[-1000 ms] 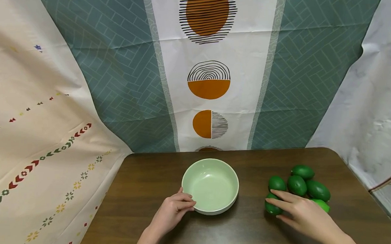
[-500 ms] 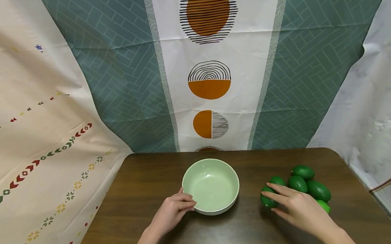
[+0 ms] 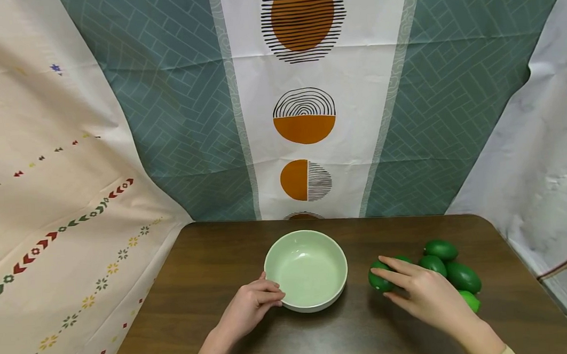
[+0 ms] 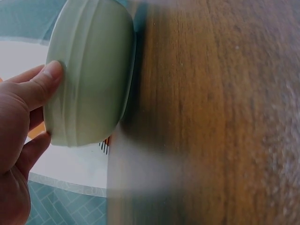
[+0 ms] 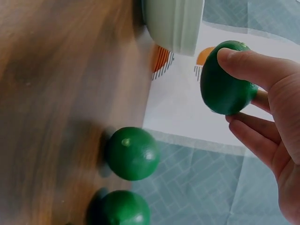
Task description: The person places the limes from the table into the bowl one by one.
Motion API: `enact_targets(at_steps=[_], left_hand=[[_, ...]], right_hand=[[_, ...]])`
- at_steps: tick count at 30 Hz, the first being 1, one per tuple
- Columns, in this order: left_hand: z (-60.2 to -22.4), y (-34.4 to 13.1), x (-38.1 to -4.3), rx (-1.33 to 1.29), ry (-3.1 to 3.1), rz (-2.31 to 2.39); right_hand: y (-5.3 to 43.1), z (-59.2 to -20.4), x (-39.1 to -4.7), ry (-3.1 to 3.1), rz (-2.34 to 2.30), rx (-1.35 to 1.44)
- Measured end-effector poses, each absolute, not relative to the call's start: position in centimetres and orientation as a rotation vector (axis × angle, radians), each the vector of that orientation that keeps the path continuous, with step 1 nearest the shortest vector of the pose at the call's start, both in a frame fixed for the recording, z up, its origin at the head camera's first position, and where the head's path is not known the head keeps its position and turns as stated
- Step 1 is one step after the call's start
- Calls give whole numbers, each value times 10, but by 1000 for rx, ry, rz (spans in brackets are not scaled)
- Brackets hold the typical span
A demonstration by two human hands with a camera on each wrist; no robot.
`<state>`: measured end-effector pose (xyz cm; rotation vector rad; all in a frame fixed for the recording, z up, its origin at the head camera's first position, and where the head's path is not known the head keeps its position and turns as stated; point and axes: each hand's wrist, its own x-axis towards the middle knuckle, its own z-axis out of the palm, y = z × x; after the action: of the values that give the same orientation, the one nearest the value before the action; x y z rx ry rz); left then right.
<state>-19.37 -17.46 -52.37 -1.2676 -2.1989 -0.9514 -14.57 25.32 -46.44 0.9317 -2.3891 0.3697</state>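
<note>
My left hand (image 3: 247,308) pinches the near left rim of a pale green bowl (image 3: 310,274), which stands on the table with a bare inside. In the left wrist view, the thumb presses on the ribbed outer wall of the bowl (image 4: 96,79). Between thumb and fingers, my right hand (image 3: 429,295) grips a dark green lime (image 3: 378,278), to the right of the bowl. The right wrist view has this lime (image 5: 222,84) raised off the tabletop. Behind the right hand, another dark green lime (image 3: 404,259) is partly hidden.
Several more limes sit grouped at the right, including a dark one (image 3: 463,277) and a brighter green one (image 3: 470,300) partly covered by the right hand. The brown wooden table (image 3: 211,261) ends at a patterned cloth (image 3: 306,149) hung behind it.
My right hand has lifted the lime from beside the group and carried it left and up toward the bowl. The left hand and bowl have stayed in place.
</note>
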Motion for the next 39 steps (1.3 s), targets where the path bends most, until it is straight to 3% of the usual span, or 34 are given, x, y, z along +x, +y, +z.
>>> enact_targets(at_steps=[39], left_hand=[[-520,-174,-193,-1245,-2205,-940]], right_hand=[[189,-443,-182,-2418,512,972]])
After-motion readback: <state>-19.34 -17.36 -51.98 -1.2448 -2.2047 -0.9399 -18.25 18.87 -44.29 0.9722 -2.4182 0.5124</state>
